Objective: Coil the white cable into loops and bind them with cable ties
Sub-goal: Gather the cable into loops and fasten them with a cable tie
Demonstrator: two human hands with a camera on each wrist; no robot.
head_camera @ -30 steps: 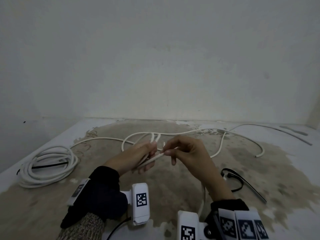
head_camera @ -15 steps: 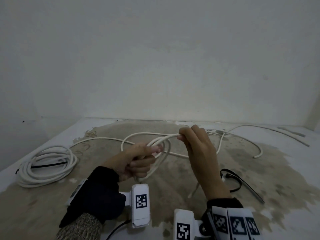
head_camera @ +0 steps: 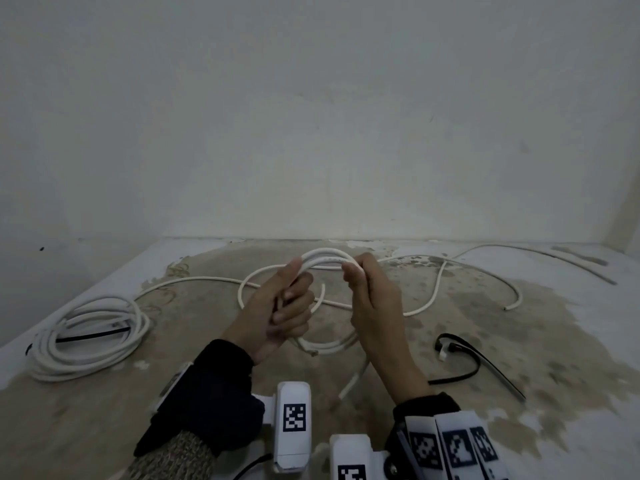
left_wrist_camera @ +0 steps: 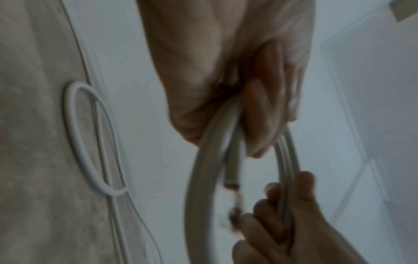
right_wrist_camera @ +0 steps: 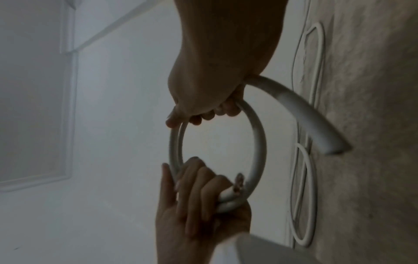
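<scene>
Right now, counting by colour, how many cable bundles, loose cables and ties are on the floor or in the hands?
White cable being looped in the hands: 1
White coiled bundle on the floor: 1
White loose cable on the floor: 1
Black cable ties: 2
Total: 5

Bare floor (head_camera: 398, 403) beneath the raised hands; loose cable (head_camera: 436, 296) behind, coiled bundle (head_camera: 86, 337) far left.

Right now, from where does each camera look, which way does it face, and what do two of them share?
Head: worn on the head, looks down and forward at the floor; shows left hand and right hand, sleeves.
Left wrist: looks along the left hand gripping the cable loop.
Right wrist: looks along the right hand; the left hand shows too.
Shared: both wrist views show both hands holding the loop.
</scene>
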